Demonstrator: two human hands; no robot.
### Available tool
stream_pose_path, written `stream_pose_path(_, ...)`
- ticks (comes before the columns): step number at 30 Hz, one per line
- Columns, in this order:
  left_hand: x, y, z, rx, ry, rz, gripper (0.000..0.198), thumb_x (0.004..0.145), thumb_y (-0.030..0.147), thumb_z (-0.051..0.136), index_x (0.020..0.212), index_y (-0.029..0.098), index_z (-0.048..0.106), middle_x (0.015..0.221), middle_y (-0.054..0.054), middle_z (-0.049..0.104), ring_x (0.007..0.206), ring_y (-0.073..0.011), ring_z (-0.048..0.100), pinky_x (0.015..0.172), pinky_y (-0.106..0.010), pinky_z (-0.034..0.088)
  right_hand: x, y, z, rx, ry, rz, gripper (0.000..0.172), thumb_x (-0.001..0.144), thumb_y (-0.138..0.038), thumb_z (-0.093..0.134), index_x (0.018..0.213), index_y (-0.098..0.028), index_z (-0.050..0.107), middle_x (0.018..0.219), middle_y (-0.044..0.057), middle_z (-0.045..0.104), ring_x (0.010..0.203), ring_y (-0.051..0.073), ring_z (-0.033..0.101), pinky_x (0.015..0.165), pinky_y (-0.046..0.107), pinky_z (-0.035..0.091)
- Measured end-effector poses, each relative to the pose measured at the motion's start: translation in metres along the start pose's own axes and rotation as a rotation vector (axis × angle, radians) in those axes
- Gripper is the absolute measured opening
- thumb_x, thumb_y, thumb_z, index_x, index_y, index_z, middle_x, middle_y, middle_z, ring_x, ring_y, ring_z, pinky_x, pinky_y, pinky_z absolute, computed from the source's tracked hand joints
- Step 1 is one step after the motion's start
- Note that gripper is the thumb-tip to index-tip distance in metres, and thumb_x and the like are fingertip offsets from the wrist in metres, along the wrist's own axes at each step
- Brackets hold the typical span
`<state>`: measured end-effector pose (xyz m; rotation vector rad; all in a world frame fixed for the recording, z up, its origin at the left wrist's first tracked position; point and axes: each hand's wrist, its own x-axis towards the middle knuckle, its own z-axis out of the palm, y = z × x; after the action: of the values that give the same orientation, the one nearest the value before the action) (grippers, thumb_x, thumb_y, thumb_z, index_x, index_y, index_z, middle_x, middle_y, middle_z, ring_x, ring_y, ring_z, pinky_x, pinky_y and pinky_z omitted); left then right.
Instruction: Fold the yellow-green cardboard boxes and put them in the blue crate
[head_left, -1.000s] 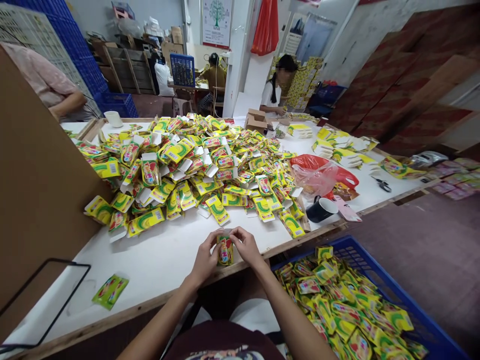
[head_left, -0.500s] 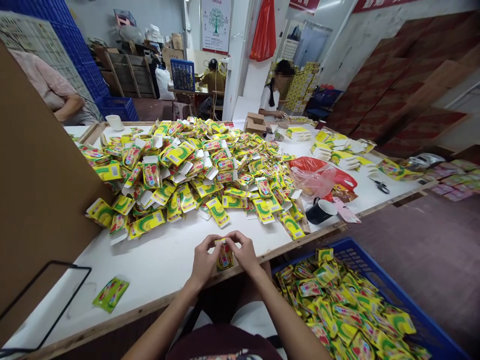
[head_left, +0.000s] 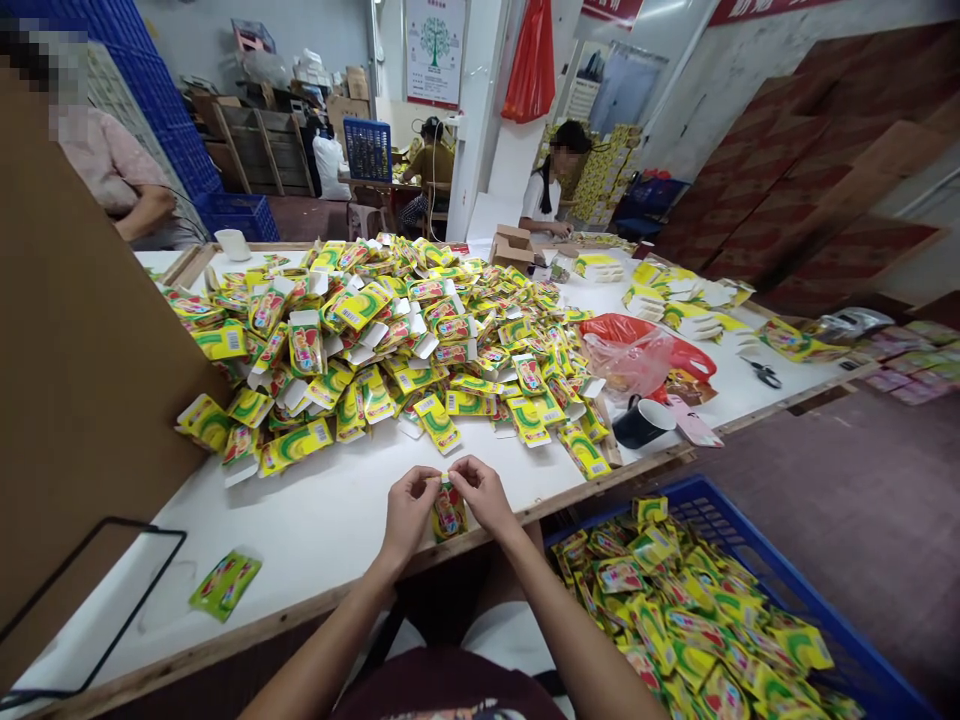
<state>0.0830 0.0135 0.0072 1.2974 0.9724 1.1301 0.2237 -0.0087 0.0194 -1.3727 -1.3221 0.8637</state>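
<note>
Between my hands, at the table's front edge, a small yellow, red and green carton (head_left: 449,512) stands upright. My left hand (head_left: 409,510) pinches its top from the left side. My right hand (head_left: 481,497) has its thumb and fingers closed on the top edge from the right. The fingertips of both hands nearly meet over the carton's top end. Just beyond them lies a large heap of similar small cartons (head_left: 360,305), several with white end flaps standing up. To the left, a flat green packet (head_left: 226,584) lies alone on the white table (head_left: 315,530).
A blue crate (head_left: 757,530) of cartons stands low on the right. A black mug (head_left: 642,423), red plastic bag (head_left: 679,350) and scissors (head_left: 766,374) lie right of the heap. A brown cardboard panel (head_left: 90,330) and black wire frame (head_left: 161,560) border the left. Other people sit beyond.
The fingers of both hands have shifted slightly at the carton's top, and the right fingertips sit a little farther left. The seated person at far left shows more in view.
</note>
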Motion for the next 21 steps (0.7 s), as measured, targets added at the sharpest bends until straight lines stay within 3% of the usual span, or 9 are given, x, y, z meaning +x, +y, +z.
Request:
stream_pose_path(7,-0.018,-0.01,-0.003,-0.02,-0.108,0.019,0.021,0.082,0.031,0.055,0.093,0.017,0.066,0.093,-0.006,0.069,0.088,-0.0189,0.063,0.08,-0.031,0.05,-0.01,0.002,0.002,0.049,-0.058,0.006,0.013,0.079,-0.031,0.058,0.084,-0.019,0.061,0.077,0.001,0.064,0.073,0.016,0.061,0.069,0.027,0.049)
stream_pose_path(10,-0.02,-0.011,-0.004,0.01,-0.144,0.077,0.027,0.084,0.028,0.051,0.107,0.019,0.061,0.106,-0.008,0.067,0.097,-0.02,0.062,0.085,-0.033,0.049,-0.023,-0.007,-0.008,0.003,0.03,-0.03,0.014,0.08,-0.03,0.055,0.088,-0.019,0.061,0.084,0.003,0.065,0.08,0.018,0.062,0.074,0.029,0.05)
stream_pose_path(13,0.001,-0.007,-0.007,0.228,-0.188,0.265,0.036,0.086,0.02,0.043,0.121,0.022,0.053,0.12,-0.009,0.06,0.11,-0.0203,0.056,0.095,-0.037,0.044,-0.046,-0.025,-0.061,-0.248,0.247,-0.042,0.018,0.084,-0.03,0.049,0.093,-0.02,0.06,0.09,0.006,0.065,0.082,0.02,0.061,0.076,0.031,0.048)
stream_pose_path(16,0.046,-0.003,-0.013,0.615,-0.301,0.498,0.05,0.079,0.003,0.036,0.123,0.02,0.052,0.131,-0.01,0.052,0.126,-0.0225,0.042,0.106,-0.045,0.03,-0.079,-0.04,-0.144,-0.751,0.52,0.013,0.019,0.081,-0.029,0.049,0.093,-0.02,0.062,0.091,0.009,0.064,0.085,0.025,0.057,0.08,0.04,0.043)
stream_pose_path(18,0.081,-0.004,-0.015,0.833,-0.367,0.582,0.057,0.071,-0.003,0.036,0.121,0.02,0.055,0.135,-0.011,0.049,0.131,-0.026,0.036,0.108,-0.053,0.019,-0.104,-0.043,-0.185,-1.013,0.709,0.048,0.02,0.078,-0.026,0.05,0.091,-0.018,0.063,0.094,0.012,0.063,0.091,0.029,0.055,0.083,0.045,0.039)
stream_pose_path(19,0.097,-0.004,-0.014,0.907,-0.407,0.621,0.056,0.07,-0.003,0.038,0.118,0.02,0.056,0.134,-0.011,0.051,0.131,-0.027,0.036,0.108,-0.055,0.016,-0.115,-0.042,-0.196,-1.07,0.761,0.062,0.021,0.077,-0.025,0.051,0.092,-0.018,0.063,0.096,0.013,0.063,0.093,0.029,0.054,0.084,0.046,0.039)
stream_pose_path(21,0.124,-0.006,-0.007,0.972,-0.495,0.712,0.047,0.071,0.001,0.04,0.107,0.022,0.061,0.127,-0.01,0.057,0.125,-0.0277,0.044,0.107,-0.056,0.018,-0.13,-0.034,-0.194,-1.029,0.751,0.092,0.022,0.077,-0.023,0.05,0.094,-0.018,0.063,0.096,0.012,0.063,0.091,0.028,0.056,0.083,0.044,0.041)
